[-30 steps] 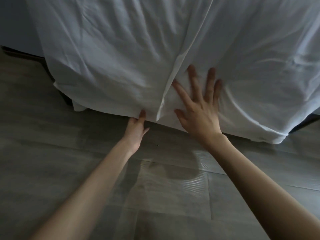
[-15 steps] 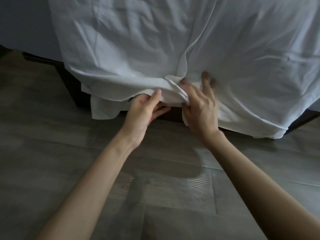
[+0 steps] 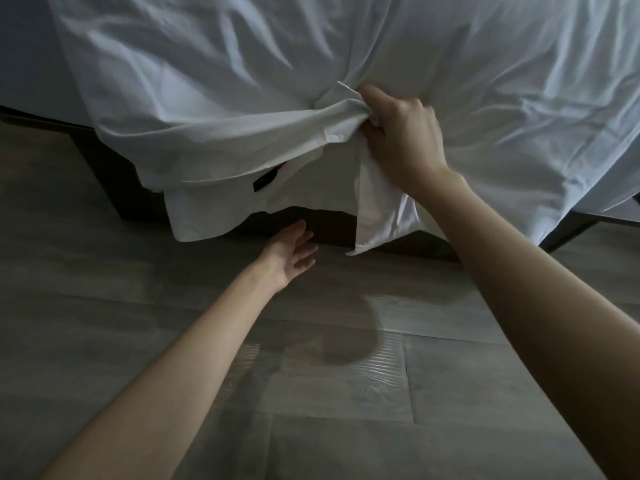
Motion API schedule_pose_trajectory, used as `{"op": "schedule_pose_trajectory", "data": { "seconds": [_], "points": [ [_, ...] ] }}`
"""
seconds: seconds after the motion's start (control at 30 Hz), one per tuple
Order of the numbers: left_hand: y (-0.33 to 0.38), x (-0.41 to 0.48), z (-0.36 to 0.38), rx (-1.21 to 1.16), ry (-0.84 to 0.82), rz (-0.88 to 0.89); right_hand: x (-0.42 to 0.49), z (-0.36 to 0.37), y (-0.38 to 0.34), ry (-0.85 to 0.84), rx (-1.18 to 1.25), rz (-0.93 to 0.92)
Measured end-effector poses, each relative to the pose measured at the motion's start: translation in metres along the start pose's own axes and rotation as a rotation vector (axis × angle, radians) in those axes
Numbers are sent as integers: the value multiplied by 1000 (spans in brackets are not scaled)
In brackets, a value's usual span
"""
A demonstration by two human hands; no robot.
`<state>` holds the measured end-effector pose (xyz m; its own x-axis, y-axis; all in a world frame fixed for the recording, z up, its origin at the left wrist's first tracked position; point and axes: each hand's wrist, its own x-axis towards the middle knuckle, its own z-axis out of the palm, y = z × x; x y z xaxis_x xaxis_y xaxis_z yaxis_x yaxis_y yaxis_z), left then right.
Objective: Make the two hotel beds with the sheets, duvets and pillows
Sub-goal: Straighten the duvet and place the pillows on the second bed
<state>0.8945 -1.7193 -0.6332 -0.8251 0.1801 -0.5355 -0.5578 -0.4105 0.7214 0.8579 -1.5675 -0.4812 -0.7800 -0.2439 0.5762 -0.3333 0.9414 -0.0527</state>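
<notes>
One white sheet [image 3: 242,98] is draped over the one bed's dark base [image 3: 114,181]. A bunched fold is grasped by the right hand [image 3: 401,133]; the left hand [image 3: 291,254] is held slack below, palm up, above the floor [image 3: 104,306].

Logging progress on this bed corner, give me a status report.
Right hand grips bunched sheet, lifted at the corner. Left hand open, low by dark bed base. Sheet ends hang loose, untucked.

Pretty clearly a bedroom: wrinkly white fabric sheet [image 3: 242,81] draped over a low dark boxy bed base [image 3: 329,225], with grey wood-look plank flooring [image 3: 104,323] in front of that base and running up against it
</notes>
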Motion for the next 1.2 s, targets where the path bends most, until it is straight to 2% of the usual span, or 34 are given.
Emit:
{"op": "schedule_pose_trajectory", "data": {
  "seconds": [0.1, 0.3, 0.43, 0.5, 0.67, 0.8, 0.93, 1.0, 1.2],
  "points": [
    [-3, 25, 16, 58, -81, 45, 5, 3, 7, -25, -3, -33],
    [-3, 52, 29, 37, -43, 154, 4, 7, 13, 20, 25, -66],
    [-4, 63, 29, -249, -85, 123, -1, 11, 12, 79, 70, -73],
    [-9, 60, 32, -279, -69, 127, 1, 13, 13, 81, 46, -64],
    [-23, 7, 42, -252, -71, 90, -4, 9, 5, 89, 158, -19],
    [-5, -55, 48, -208, 69, 99, -2, -7, 0, -141, 161, 73],
    [26, -122, 63, -69, 220, 57, 2, -45, -15, -366, 234, 90],
    [43, -157, 75, -13, 271, 38, 6, -72, -24, -558, 208, 120],
    [112, -246, 105, 34, 267, -8, 23, -176, -53, -985, 463, 151]
  ]
}}
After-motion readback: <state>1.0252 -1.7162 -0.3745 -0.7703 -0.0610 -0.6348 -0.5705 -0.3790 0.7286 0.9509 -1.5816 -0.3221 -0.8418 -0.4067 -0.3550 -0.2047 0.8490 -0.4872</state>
